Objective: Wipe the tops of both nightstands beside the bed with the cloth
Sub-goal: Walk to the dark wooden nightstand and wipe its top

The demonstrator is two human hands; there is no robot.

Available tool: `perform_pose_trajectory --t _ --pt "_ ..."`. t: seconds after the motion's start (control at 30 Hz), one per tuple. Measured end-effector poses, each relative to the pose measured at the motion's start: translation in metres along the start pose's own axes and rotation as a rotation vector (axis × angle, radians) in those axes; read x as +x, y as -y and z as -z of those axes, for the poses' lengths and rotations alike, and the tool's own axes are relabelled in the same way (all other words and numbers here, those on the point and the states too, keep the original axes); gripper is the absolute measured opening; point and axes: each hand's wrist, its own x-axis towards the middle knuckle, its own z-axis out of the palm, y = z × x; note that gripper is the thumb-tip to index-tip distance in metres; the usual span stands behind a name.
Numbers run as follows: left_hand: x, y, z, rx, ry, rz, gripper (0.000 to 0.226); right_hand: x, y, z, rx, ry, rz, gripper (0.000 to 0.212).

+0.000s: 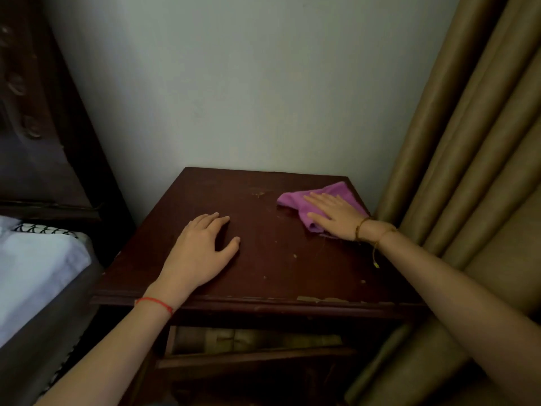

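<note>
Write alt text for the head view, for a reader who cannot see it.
A right hand presses a purple cloth flat on the far right corner of a dark wooden nightstand, while the left hand rests on its bare top. A bed stands to the left, tan curtains to the right.

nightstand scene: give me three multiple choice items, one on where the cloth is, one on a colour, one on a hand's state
1. Where on the nightstand top does the cloth lie?
A. far right corner
B. near left corner
C. centre

2. What colour is the cloth?
A. white
B. purple
C. green

3. What is the left hand doing?
A. lifting the cloth
B. pulling the curtain
C. resting on bare wood

Answers:
1 A: it sits by the wall and the curtain.
2 B: purple fabric shows around the right hand.
3 C: its fingers rest on wood, holding nothing.
</note>
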Motion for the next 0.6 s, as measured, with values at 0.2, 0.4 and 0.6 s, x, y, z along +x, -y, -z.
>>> perform_pose_trajectory --t 0.2,0.4,0.6 --pt "0.000 0.001 0.002 -0.003 0.009 0.008 0.062 -0.044 0.014 -0.010 0.003 -0.026 0.052 0.063" --pt "0.000 0.001 0.001 0.004 0.021 0.011 0.062 -0.095 -0.017 -0.011 0.072 -0.049 0.073 0.098" --pt "0.000 -0.001 0.001 0.002 0.022 0.020 0.061 -0.122 -0.003 -0.014 0.037 -0.071 0.053 0.086"
